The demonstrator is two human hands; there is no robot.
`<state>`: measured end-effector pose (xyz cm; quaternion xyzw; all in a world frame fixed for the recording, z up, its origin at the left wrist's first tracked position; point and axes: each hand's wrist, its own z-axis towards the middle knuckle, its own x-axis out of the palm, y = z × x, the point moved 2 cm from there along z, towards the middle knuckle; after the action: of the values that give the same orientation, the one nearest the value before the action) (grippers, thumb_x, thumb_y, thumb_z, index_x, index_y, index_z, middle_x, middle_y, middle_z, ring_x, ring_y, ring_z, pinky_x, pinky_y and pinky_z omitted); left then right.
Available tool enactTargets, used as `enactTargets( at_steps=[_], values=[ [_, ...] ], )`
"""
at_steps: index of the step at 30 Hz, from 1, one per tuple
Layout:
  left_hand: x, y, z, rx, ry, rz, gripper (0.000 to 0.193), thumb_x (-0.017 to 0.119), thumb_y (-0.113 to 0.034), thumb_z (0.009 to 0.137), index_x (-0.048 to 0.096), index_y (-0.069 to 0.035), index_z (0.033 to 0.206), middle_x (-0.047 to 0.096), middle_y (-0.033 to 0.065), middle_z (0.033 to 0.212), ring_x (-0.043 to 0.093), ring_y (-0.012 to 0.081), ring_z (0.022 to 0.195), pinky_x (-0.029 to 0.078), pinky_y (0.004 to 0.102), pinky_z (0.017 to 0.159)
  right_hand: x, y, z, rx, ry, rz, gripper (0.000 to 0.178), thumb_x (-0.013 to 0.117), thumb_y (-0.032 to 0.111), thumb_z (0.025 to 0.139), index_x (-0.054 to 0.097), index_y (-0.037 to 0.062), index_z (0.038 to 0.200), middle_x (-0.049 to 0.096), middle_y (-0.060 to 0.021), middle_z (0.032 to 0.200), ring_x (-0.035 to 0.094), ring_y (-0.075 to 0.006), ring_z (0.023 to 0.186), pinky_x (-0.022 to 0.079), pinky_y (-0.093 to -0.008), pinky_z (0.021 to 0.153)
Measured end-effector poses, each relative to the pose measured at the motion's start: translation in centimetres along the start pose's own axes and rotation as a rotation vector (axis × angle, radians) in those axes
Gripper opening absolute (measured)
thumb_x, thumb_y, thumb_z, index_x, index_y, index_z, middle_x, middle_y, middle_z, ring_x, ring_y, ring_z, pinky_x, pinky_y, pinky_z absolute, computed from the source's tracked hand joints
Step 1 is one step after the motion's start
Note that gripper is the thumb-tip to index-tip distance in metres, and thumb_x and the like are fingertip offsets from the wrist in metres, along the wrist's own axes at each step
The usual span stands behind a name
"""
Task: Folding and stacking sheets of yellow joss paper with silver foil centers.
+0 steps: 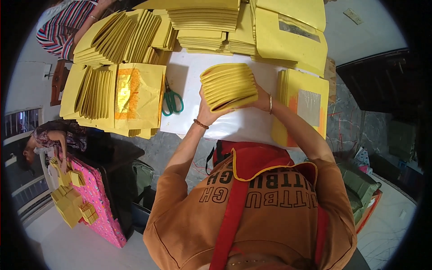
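Observation:
Above the white table surface I hold a thick bundle of folded yellow paper (228,85), its many folded edges facing up. My left hand (208,109) is closed round its left and near side. My right hand (261,97) grips the right side, its fingers largely hidden behind the paper. Left of the bundle lies a pair of scissors with green handles (173,102). To the right, a stack of yellow sheets (292,92) carries a sheet with a silver-grey rectangle and orange edging (309,108).
Stacks of folded yellow paper (202,20) line the table's far side. More stand at left beside a sheet with an orange and gold square (128,93). Another person (58,135) handles yellow paper at a pink-covered table (96,189). A striped sleeve (63,29) shows far left.

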<state>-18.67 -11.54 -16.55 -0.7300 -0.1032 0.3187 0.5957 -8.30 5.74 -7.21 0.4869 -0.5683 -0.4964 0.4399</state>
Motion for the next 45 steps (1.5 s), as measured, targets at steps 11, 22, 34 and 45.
enactTargets(
  at_steps=[11, 22, 34, 45],
  values=[
    [0.1, 0.0, 0.7, 0.094, -0.046, -0.031, 0.083, 0.084, -0.033, 0.059, 0.041, -0.002, 0.122, 0.045, 0.0162, 0.114, 0.048, 0.029, 0.105, 0.04, 0.0376, 0.09, -0.2, -1.6, 0.3, -0.032, -0.042, 0.094, 0.094, 0.084, 0.014, 0.058, 0.024, 0.0064, 0.13, 0.041, -0.0068, 0.126, 0.039, -0.018, 0.119, 0.036, -0.0329, 0.1],
    [-0.3, -5.3, -0.5, 0.069, -0.199, -0.107, 0.08, 0.085, -0.033, 0.057, 0.032, 0.001, 0.106, 0.059, 0.0187, 0.098, 0.062, 0.0278, 0.09, 0.051, 0.0354, 0.075, -0.4, 0.9, 0.3, -0.015, -0.065, 0.071, 0.084, 0.083, 0.018, 0.06, 0.032, 0.0046, 0.125, 0.046, -0.0082, 0.12, 0.044, -0.0182, 0.113, 0.038, -0.0329, 0.096],
    [1.4, -7.6, -1.4, -0.356, -0.23, -1.406, 0.047, 0.059, -0.029, 0.086, 0.045, -0.003, 0.122, 0.055, 0.0113, 0.117, 0.055, 0.0219, 0.104, 0.048, 0.0356, 0.088, 2.9, 0.3, -1.6, 0.412, -0.411, 0.838, 0.094, 0.04, 0.071, 0.078, 0.013, 0.0056, 0.14, 0.038, -0.0134, 0.133, 0.045, -0.0233, 0.113, 0.033, -0.0382, 0.099],
    [0.7, -5.7, -2.0, 0.066, 0.029, -1.769, 0.067, 0.066, -0.019, 0.08, 0.031, -0.01, 0.136, 0.038, 0.0117, 0.136, 0.038, 0.0254, 0.124, 0.034, 0.0394, 0.102, 3.4, 2.5, -3.1, -0.197, -0.46, 0.303, 0.08, 0.08, 0.012, 0.061, 0.028, 0.0031, 0.121, 0.043, -0.01, 0.114, 0.044, -0.0188, 0.108, 0.039, -0.0332, 0.094]
  ],
)
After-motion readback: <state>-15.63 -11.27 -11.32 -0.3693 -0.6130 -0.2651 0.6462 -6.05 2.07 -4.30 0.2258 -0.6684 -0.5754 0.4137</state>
